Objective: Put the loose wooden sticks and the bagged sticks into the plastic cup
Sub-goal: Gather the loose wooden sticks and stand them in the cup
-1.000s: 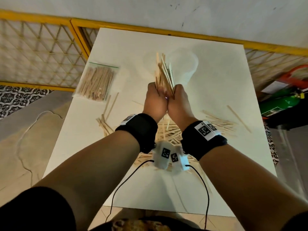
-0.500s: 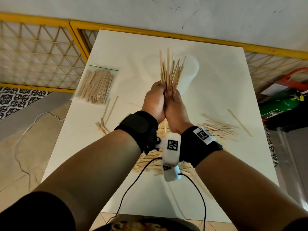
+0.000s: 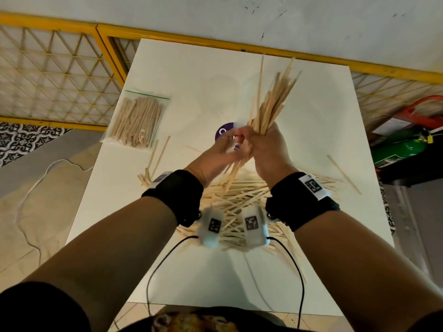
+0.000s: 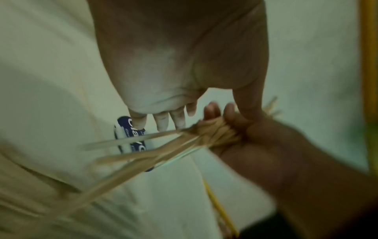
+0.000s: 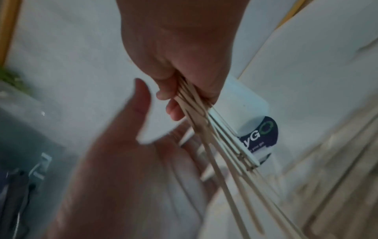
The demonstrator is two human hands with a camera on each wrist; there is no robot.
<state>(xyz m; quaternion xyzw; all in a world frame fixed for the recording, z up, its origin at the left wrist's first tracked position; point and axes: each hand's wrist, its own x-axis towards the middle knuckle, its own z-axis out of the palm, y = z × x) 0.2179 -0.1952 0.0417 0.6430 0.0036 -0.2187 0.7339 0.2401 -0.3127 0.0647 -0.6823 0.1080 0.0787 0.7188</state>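
Note:
My right hand (image 3: 266, 144) grips a bundle of loose wooden sticks (image 3: 273, 101) raised above the white table (image 3: 182, 68), tips fanning up and to the right. My left hand (image 3: 223, 149) is blurred just left of it with straight fingers that hold nothing. In the left wrist view its fingertips (image 4: 161, 122) reach down at the clear plastic cup (image 4: 124, 129) with the dark blue label; whether they touch it I cannot tell. The cup (image 3: 224, 131) stands just beyond my hands. The bagged sticks (image 3: 139, 121) lie at the left. A heap of loose sticks (image 3: 239, 202) lies under my wrists.
A few stray sticks (image 3: 344, 174) lie toward the table's right edge and others (image 3: 155, 156) below the bag. A yellow lattice fence (image 3: 60, 75) runs behind and to the left. A green cylinder (image 3: 398, 149) lies on the floor at the right.
Both hands held the bundle together before. Now the left hand has let go and moved left toward the cup, and the right hand alone holds the bundle, tilted to the right.

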